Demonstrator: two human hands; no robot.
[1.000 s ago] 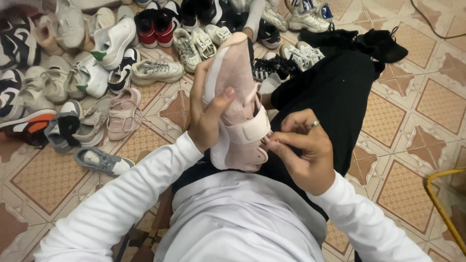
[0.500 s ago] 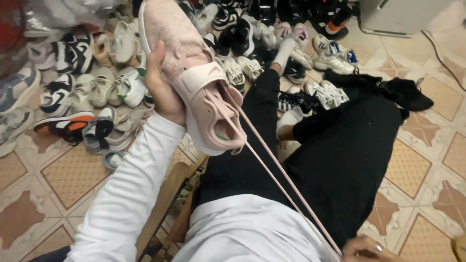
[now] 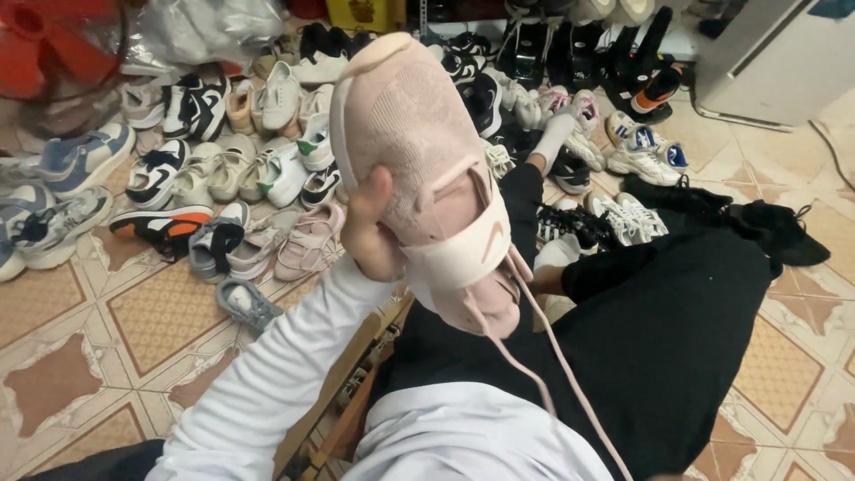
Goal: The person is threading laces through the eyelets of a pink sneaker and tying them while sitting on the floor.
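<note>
My left hand [image 3: 372,230] grips a pale pink sneaker [image 3: 419,169] by its side, holding it up over my lap with the toe pointing away. A cream strap crosses the shoe near its opening. Two pink laces [image 3: 552,365] run taut from the shoe down toward the lower right, out of the frame. My right hand is out of view. I sit on a wooden chair [image 3: 352,396], in a white long-sleeved top and black trousers [image 3: 659,330].
Many sneakers in white, grey, pink and black lie scattered on the patterned tile floor [image 3: 134,312] ahead and to the left. A pair of black shoes [image 3: 757,218] rests by my right knee. A red fan [image 3: 53,44] stands at the far left, a white appliance [image 3: 775,53] at the right.
The pink sneaker rose from my lap and was held higher and further out. My right hand left the shoe, drew the laces out down to the right and went out of view.
</note>
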